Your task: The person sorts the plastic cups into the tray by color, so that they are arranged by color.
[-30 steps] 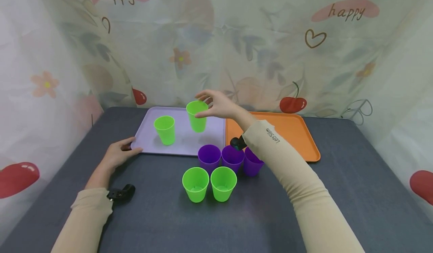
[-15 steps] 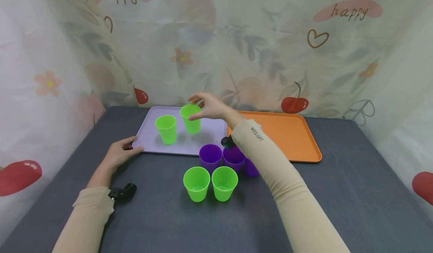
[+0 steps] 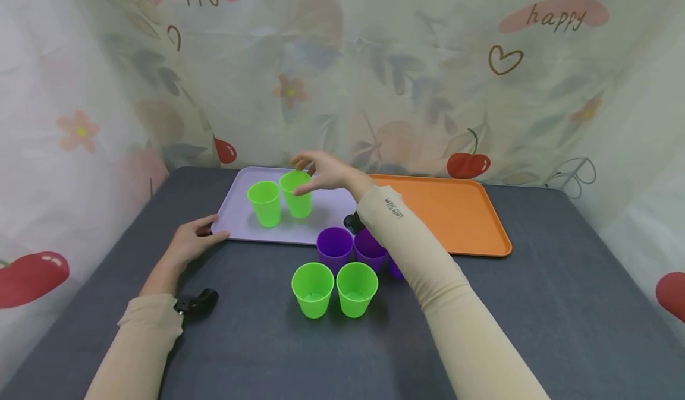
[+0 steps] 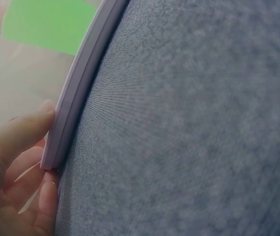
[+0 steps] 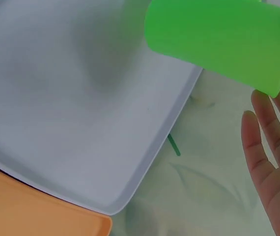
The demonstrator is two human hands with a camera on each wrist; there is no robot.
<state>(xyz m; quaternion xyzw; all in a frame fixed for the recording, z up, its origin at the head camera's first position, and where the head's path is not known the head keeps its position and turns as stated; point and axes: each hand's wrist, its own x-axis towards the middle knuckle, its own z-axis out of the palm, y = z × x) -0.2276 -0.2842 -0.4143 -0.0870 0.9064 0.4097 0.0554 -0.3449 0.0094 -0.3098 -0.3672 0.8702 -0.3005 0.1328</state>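
- Green plastic, by the look of it: the held cup is mouth up at the lilac tray, near its middle; whether its base touches the tray, I cannot tell.
- The right hand pinches it by the rim — thumb at the front, fingertips at the far side.
- Over the last second the cup has moved left and a little lower, closing the gap to the second cup, which stands on the same tray. Their rims are now just beside each other, so I judge the carrying almost done, the letting go not yet.
- The left hand has stayed at the tray's near left corner, thumb and fingers gripping it — probably to steady it.
- Just in front of the tray, three purple cups stand in a row, the rightmost partly behind the sleeve.
- Nearer still, two front cups, also green, stand side by side on the table.
- Beyond, right of the lilac one, lies an orange tray.
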